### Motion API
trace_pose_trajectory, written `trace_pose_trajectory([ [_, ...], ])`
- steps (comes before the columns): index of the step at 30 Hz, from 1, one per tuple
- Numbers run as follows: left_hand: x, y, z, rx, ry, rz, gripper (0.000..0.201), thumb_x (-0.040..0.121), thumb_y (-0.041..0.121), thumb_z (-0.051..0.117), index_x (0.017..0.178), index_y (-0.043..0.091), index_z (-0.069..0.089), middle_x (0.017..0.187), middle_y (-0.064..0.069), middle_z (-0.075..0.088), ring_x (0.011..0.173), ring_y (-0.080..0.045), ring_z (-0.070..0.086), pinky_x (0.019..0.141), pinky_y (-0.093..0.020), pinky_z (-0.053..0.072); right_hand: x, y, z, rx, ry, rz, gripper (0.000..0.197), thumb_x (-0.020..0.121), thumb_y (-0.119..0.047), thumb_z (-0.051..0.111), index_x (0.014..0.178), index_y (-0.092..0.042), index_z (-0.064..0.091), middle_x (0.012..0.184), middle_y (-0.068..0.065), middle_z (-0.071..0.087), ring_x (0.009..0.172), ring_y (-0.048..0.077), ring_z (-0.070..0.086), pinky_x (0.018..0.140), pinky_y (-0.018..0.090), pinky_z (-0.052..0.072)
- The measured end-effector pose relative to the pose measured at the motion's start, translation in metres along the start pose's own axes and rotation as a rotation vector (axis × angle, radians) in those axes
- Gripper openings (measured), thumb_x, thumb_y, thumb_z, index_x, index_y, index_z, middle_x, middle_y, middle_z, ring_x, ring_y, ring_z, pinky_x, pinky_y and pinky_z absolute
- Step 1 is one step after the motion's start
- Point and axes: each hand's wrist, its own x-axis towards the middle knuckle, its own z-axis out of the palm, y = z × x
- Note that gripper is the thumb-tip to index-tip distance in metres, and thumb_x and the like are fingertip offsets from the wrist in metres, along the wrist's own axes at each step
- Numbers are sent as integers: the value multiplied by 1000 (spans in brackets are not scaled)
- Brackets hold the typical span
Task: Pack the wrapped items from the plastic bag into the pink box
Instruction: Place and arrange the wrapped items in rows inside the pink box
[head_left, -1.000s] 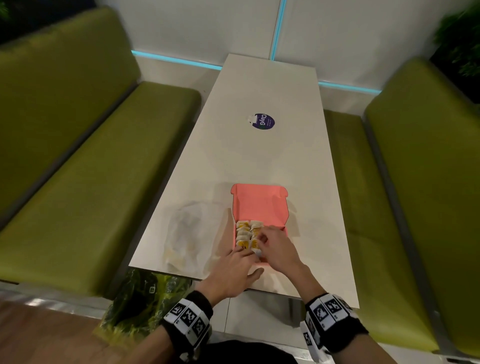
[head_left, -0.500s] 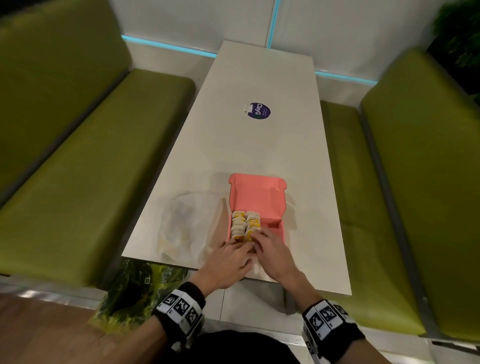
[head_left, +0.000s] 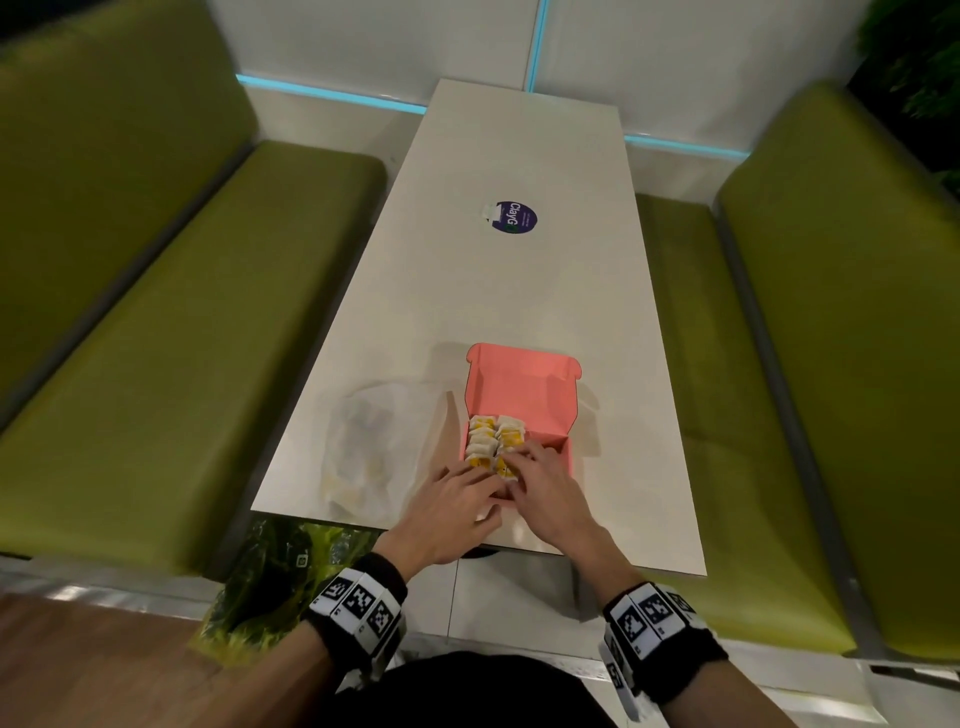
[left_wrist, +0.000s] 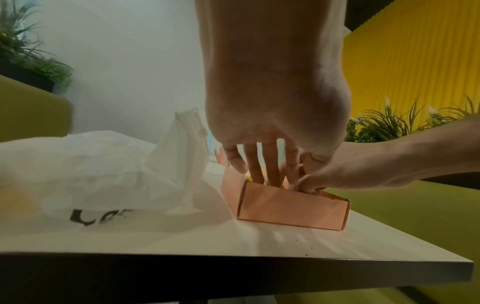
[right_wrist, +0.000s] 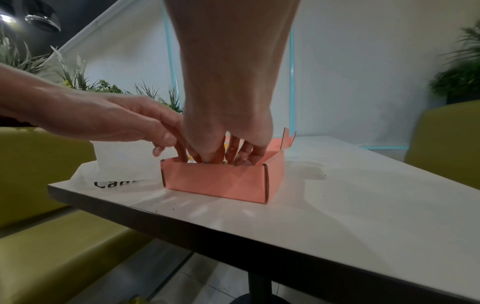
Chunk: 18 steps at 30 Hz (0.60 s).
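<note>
The pink box (head_left: 563, 457) stands open near the table's front edge, its lid (head_left: 522, 384) tipped back. Two rows of white-and-yellow wrapped items (head_left: 491, 439) fill its left side. My left hand (head_left: 480, 480) reaches into the near end with straight fingers (left_wrist: 270, 164) pressing down on the items. My right hand (head_left: 524, 462) is beside it, fingers (right_wrist: 233, 152) curled into the box, and seems to pinch a white wrapped item (left_wrist: 297, 186). The plastic bag (head_left: 363, 452) lies crumpled left of the box (right_wrist: 215, 181).
The white table (head_left: 519, 291) carries a round dark sticker (head_left: 514, 215) further back. Green benches (head_left: 156, 364) run along both sides. A green bag (head_left: 260, 577) lies on the floor below the table's front left corner.
Both hands have stayed at the near end of the box, and the left fingers have slid further in over the items. The head view has shifted slightly.
</note>
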Motion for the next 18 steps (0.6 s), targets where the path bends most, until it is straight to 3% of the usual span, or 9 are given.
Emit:
trace_pose_trajectory([
  [2,-1,-1,-5,-21,24,0,28,95,40,39,110,26,58,120,12,60,115,-12,53,93,-32,40,-2,-2,-2,23,20,11,29,95,-17,56,122,-24,63,136,-4,49,117,23,48,91,39,51],
  [5,-4,-3,-18,4,175,-29,27,93,42,40,104,26,59,110,11,64,102,-17,58,83,-32,42,-9,-8,-7,63,58,25,25,96,-21,56,119,-22,65,133,-4,51,117,21,49,91,39,50],
  [8,-8,-17,-33,89,345,-250,25,91,41,53,106,21,60,104,2,63,94,-21,58,80,-38,49,-11,-18,-11,112,96,16,19,97,-26,57,110,-20,68,117,-3,55,110,16,50,89,33,46],
  [10,-7,-31,-40,81,307,-436,33,88,38,63,114,18,55,110,-3,57,98,-25,55,81,-39,49,-6,-32,-12,155,101,-31,19,97,-24,56,107,-15,70,110,-1,56,106,16,51,89,31,43],
  [13,-2,-48,-43,-91,153,-592,35,94,33,59,121,17,44,118,-6,52,99,-27,55,78,-40,50,11,-60,-8,148,85,-119,20,98,-21,54,108,-12,69,108,1,57,105,19,52,85,32,45],
  [16,-4,-55,-48,-240,210,-606,9,100,20,51,105,14,50,103,-7,64,84,-24,59,70,-41,52,34,-87,3,54,29,-236,27,99,-14,49,120,-9,66,118,5,61,112,25,52,95,37,45],
  [18,-12,-59,-52,-327,288,-618,6,100,17,52,95,14,54,91,-6,66,78,-21,60,70,-43,53,45,-100,8,-40,-18,-287,30,100,-19,45,122,-11,64,123,5,64,117,26,53,99,41,42],
])
